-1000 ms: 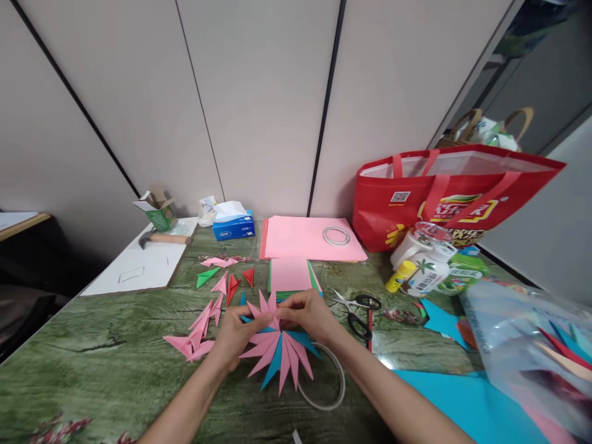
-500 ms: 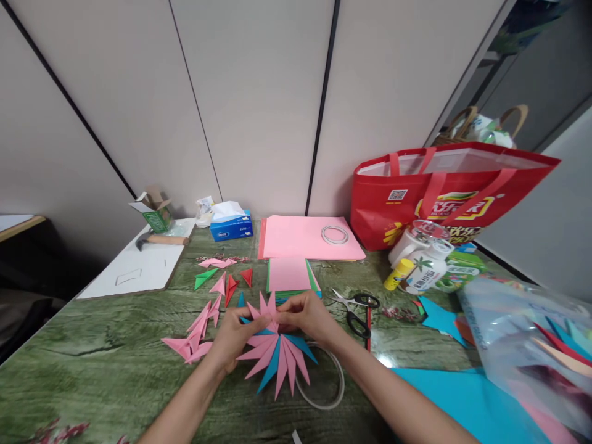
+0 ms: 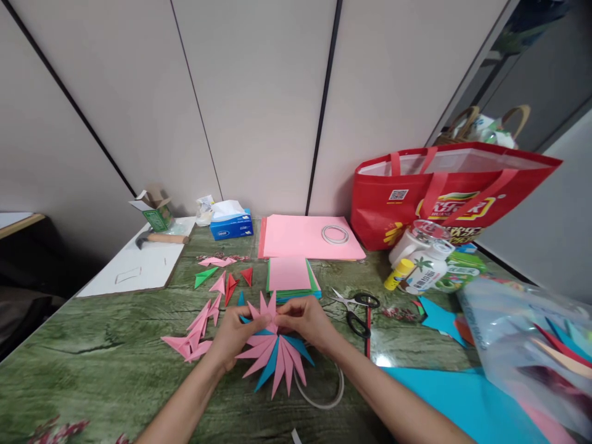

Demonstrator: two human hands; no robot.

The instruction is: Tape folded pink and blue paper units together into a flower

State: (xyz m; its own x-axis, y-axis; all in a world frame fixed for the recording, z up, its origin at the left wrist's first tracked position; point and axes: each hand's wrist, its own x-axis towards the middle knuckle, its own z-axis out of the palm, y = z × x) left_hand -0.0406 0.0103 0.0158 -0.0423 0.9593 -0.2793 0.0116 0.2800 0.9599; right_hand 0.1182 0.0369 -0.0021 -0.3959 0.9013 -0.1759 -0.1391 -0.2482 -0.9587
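Note:
A spiky star of folded pink and blue paper points (image 3: 275,356) lies on the green wood-grain table (image 3: 92,364). My left hand (image 3: 237,336) grips its left side, thumb pressed on top near the centre. My right hand (image 3: 308,319) pinches the star's upper middle with closed fingers. A white ring (image 3: 324,394) lies partly under the star and my right wrist. Loose folded pink points (image 3: 194,336) lie just left of my left hand.
Small pink, red and green folded pieces (image 3: 226,280), a stack of coloured square paper (image 3: 290,276), large pink sheets (image 3: 305,237) with a tape roll (image 3: 335,234), scissors (image 3: 358,308), a glue stick (image 3: 400,273), a red bag (image 3: 444,188), a tissue box (image 3: 231,223), blue paper (image 3: 457,401).
Both hands and the paper star have stayed almost in place; my right hand has shifted slightly down and the fingers have tightened on the star's middle.

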